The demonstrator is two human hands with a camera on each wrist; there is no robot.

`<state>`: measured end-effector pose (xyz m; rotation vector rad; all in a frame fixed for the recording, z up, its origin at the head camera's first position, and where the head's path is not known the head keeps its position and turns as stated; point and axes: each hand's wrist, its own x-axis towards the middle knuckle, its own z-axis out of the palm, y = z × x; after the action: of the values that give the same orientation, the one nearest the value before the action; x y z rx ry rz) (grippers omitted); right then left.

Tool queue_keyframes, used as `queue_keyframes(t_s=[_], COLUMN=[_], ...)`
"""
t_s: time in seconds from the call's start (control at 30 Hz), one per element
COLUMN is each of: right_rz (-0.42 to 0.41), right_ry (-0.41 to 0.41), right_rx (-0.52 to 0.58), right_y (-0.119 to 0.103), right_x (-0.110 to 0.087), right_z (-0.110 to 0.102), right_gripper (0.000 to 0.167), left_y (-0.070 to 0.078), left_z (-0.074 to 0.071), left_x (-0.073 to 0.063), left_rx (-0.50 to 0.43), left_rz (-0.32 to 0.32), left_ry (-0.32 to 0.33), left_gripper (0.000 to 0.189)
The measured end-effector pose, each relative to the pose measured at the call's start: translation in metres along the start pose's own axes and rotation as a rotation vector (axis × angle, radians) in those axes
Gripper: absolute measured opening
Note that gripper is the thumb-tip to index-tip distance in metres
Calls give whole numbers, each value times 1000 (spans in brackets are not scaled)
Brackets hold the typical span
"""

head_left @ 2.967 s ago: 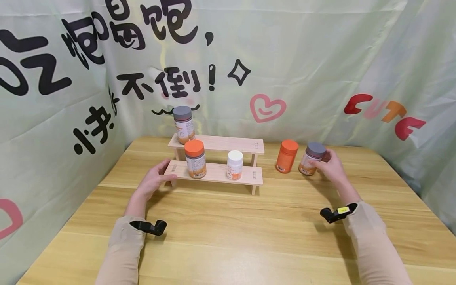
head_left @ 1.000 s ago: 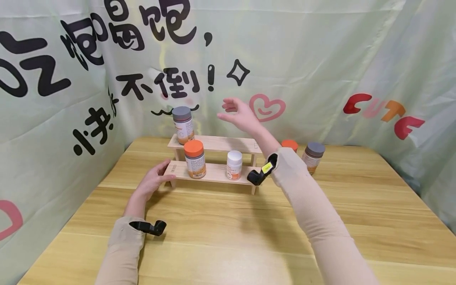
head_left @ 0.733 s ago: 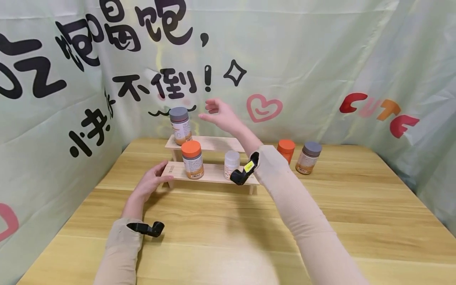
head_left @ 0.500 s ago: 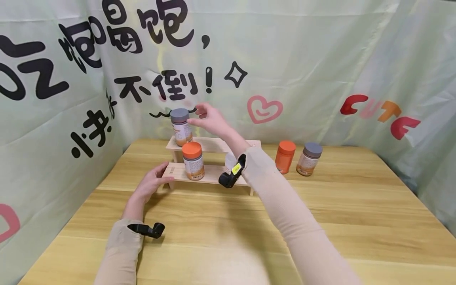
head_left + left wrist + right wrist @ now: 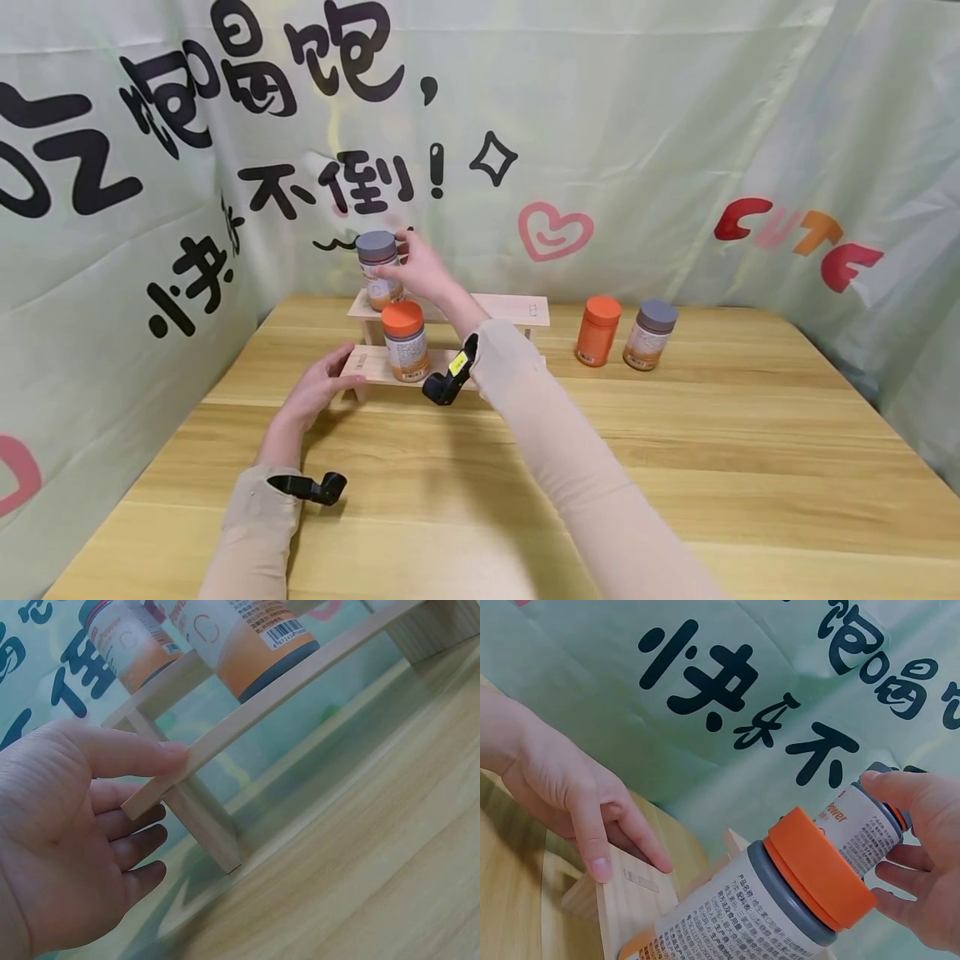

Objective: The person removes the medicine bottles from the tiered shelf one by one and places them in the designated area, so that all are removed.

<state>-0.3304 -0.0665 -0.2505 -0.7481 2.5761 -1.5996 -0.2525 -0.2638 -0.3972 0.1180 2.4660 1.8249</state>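
At the left end of the upper wooden shelf (image 5: 510, 309): grey-capped bottle (image 5: 379, 289), right hand (image 5: 423, 268) around its right side. Thumb lies across the front near the cap, fingers curl behind; the hand appears to be pinching the bottle. Base partly obscured, so contact with the shelf surface is hard to confirm.

Left hand (image 5: 315, 392) at the left end of the lower wooden shelf (image 5: 369, 360), pinching that end: thumb on the front edge, forefinger at the rear edge, per the wrist views.

Orange-capped bottle (image 5: 407, 354) upright on the lower shelf, in front of the gripped bottle. Right forearm crosses over this shelf, covering much of its right part.

On the bench (image 5: 750, 433), right of the shelves: all-orange bottle (image 5: 598, 333) and second grey-capped bottle (image 5: 649, 337), both upright, just beside each other, apart. Pale printed cloth (image 5: 637, 108) hangs behind.
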Motion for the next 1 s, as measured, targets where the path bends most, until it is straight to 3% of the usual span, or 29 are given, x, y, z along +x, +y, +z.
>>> queue_keyframes(t_s=[0.37,0.73,1.0], right_rz=[6,50,34], right_ry=[5,31,43], right_rx=[-4,-1,7], right_y=[0,3,4], right_x=[3,0,-2], right_z=[7,8,5], right_gripper=[73,61,63], left_y=[1,1,2], left_z=[0,1,1], left_x=[-1,-1,-2], left_rx=[1,7,-8], left_rz=[9,-8,-4], left_ry=[-3,-1,-12], left_gripper=[79,80,79])
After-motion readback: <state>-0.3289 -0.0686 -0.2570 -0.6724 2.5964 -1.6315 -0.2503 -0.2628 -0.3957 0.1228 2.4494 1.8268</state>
